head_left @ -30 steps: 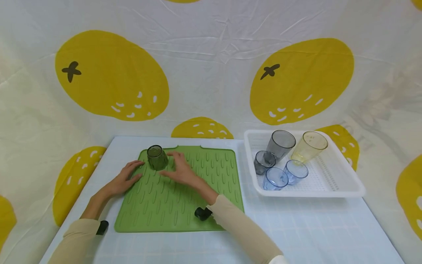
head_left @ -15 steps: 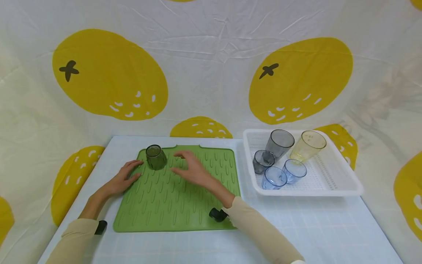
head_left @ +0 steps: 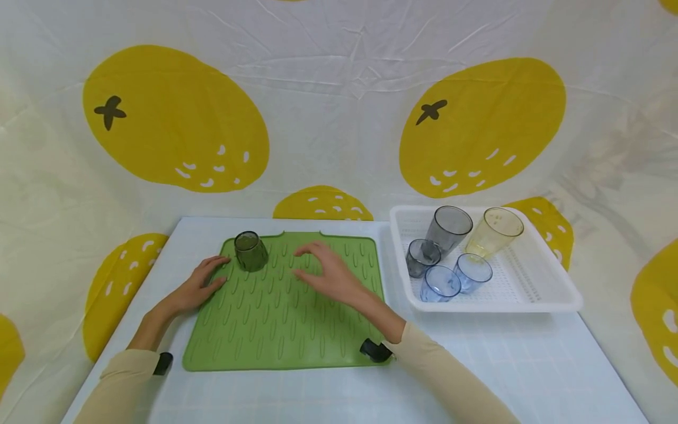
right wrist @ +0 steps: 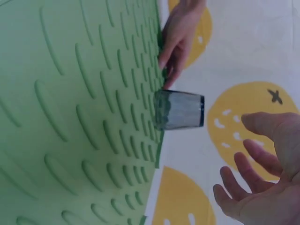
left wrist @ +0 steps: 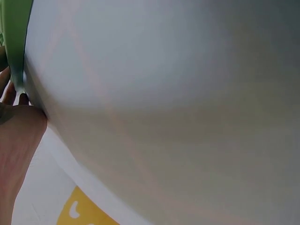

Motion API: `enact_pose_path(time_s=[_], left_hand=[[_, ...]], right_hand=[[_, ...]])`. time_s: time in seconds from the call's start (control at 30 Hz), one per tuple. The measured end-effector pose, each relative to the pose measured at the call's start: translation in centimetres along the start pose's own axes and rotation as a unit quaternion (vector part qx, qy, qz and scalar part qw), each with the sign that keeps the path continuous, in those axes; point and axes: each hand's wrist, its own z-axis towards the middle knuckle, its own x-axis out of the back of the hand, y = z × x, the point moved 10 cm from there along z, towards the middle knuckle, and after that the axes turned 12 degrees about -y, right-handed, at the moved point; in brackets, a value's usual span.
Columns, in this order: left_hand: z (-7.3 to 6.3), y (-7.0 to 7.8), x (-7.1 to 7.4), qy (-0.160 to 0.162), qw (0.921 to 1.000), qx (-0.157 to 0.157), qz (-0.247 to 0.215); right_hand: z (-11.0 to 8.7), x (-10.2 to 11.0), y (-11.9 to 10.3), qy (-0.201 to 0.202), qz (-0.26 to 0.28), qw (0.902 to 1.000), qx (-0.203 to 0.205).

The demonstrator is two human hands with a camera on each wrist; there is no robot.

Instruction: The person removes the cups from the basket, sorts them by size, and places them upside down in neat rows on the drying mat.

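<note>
Glass [head_left: 251, 252] stands upside down on the mat [head_left: 281, 330] between left hand [head_left: 198, 285], touching the mat's edge, and right hand [head_left: 332, 275], hovering; both are spread.

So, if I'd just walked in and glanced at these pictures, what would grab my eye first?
Probably the huge yellow fruits printed on the pale cloth behind the table. Then the bright green mat, with one dark glass upside down near its far left corner, between two bare hands. On the right, a white basket holds five tinted glasses.
</note>
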Motion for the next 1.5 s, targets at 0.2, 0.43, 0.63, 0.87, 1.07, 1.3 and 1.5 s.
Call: enact_pose_path(time_s=[0.2,0.43,0.63,0.87,1.07,1.3,1.5], left_hand=[[0.1,-0.3,-0.1,-0.001,1.0000,0.002,0.002],[0.1,-0.5,-0.1,-0.003,1.0000,0.004,0.002],[0.2,-0.5,-0.2,-0.002,1.0000,0.002,0.006],[0.2,-0.6,-0.2,-0.006,1.0000,0.005,0.003],[0.2,-0.5,-0.2,-0.006,1.0000,0.004,0.002],[0.2,-0.5,-0.2,-0.002,1.0000,0.003,0.001],[0.2,-0.4,-0.1,0.002,1.0000,0.001,0.003]], right_hand=[[-1.6,1.2,0.4,0.016,-0.010,0.9998,0.010],[-3.5,3.3,1.1,0.046,-0.029,0.9983,0.022],[-5.2,5.3,1.4,0.081,-0.050,0.9951,0.027],[-7.2,7.5,2.1,0.118,-0.068,0.9902,0.031],[-9.1,9.2,2.9,0.141,-0.076,0.9869,0.023],[-11.1,11.0,4.0,0.156,-0.092,0.9834,0.002],[-13.1,12.8,4.9,0.188,-0.100,0.9771,0.004]])
